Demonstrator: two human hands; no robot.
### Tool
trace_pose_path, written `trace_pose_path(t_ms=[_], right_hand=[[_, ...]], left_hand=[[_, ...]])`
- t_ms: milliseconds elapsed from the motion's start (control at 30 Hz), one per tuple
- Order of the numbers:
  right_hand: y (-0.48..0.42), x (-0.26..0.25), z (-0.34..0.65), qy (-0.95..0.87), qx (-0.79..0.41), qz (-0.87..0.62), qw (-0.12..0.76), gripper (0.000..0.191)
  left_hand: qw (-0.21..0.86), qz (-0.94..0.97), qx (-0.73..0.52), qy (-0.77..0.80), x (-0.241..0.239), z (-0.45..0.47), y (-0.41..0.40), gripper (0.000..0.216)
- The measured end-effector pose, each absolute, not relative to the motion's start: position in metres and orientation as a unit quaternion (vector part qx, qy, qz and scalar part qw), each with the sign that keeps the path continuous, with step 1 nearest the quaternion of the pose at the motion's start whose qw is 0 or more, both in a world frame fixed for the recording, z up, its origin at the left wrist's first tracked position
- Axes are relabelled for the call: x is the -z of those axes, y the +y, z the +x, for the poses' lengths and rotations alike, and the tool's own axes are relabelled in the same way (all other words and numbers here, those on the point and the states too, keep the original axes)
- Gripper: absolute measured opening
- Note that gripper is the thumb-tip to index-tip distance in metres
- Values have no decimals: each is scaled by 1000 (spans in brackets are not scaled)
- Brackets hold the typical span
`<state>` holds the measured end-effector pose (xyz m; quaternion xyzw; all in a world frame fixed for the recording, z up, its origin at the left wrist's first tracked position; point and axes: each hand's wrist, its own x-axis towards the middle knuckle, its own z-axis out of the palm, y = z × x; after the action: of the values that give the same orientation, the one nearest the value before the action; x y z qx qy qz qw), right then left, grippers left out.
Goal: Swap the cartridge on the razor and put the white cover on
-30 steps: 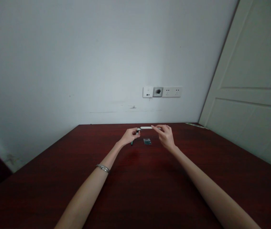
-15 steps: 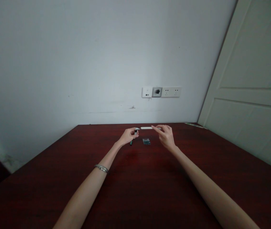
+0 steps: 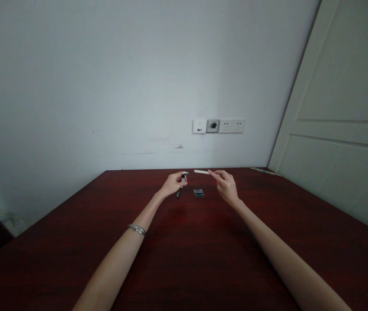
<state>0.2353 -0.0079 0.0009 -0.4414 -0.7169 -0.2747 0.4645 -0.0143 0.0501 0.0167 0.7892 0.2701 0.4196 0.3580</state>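
Observation:
My left hand (image 3: 172,184) is closed around a small tool (image 3: 183,178) held upright, with a pale grey handle, a black neck and a whitish head pointing right; its exact kind is too small to make out. Between the fingertips of my right hand (image 3: 225,185) is a flat white stick (image 3: 201,172) with a rounded end, pointing left toward the tool's head. A gap separates the two. On the table below my left hand lies a short dark green piece (image 3: 178,195). A small clear case (image 3: 198,193) with dark contents sits between the hands.
The dark red wooden table (image 3: 184,259) meets a white wall (image 3: 138,86) at its far edge. Sockets and switches (image 3: 219,126) are on that wall. A pale panelled door (image 3: 342,129) stands at the right, with a thin strip (image 3: 264,171) near the table's back right corner.
The white stick has moved slightly right, away from the tool's head, and its left end has tipped up. My left hand has barely shifted.

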Motion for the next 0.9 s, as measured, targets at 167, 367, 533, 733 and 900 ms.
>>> trace_pose_path(t_ms=[167,367,533,733,900], right_hand=[[-9,-9,215,-724,130,-445,510,41],[-15,-27,190,-684,-12,-430,589,38],[-24,-17,184,-652,-122,-469,583,43],[-33,0,172,-650,-201,-479,554,49],[-40,-4,165,-640,-232,-466,566,52]], left_hand=[[428,750,-414,287,-18,-10,48,22],[482,717,-397,310,-25,-6,38,24],[494,708,-399,307,-22,-6,39,30],[496,710,-396,304,-14,-2,41,28],[491,711,-400,306,-13,0,41,22]])
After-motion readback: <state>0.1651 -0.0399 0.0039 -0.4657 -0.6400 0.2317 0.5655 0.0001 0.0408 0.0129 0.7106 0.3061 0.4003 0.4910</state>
